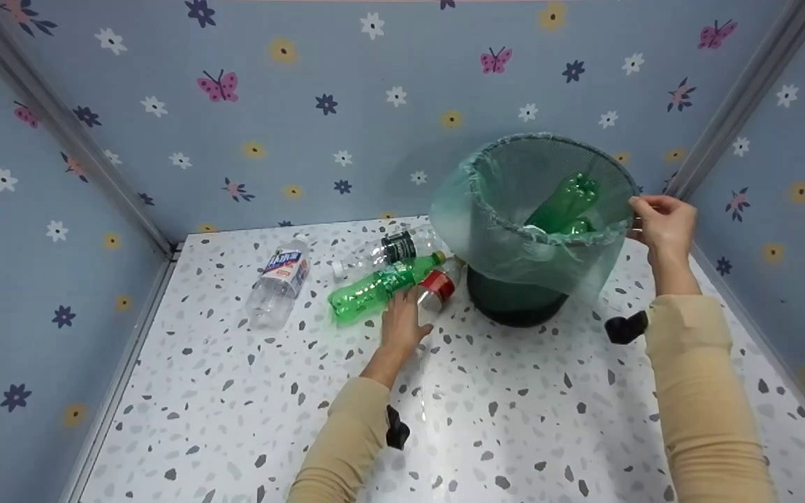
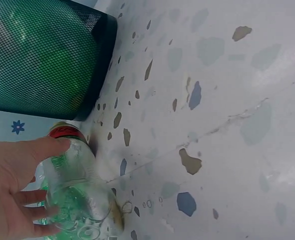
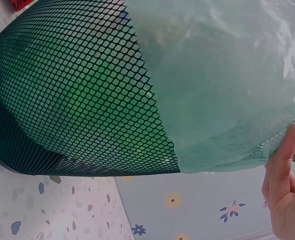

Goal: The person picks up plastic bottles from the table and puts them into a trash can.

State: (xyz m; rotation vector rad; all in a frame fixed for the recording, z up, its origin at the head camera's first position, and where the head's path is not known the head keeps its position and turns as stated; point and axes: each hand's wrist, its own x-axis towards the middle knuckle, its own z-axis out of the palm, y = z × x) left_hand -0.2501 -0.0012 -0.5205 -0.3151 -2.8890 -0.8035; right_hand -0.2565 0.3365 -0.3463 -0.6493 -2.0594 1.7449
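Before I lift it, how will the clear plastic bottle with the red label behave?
Looking empty, the clear red-labelled plastic bottle is probably light. Its see-through wall may dent when squeezed. Being round and on its side, it could roll.

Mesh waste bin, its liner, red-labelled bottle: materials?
Mesh waste bin: probably coated metal, dark; fine, regular open lattice, though plastic isn't ruled out.
Liner: thin plastic film, translucent green, slightly glossy; it wrinkles and lets the rim's mesh show through.
Red-labelled bottle: clear, glossy plastic, likely PET; see-through walls with highlights and a moulded base.
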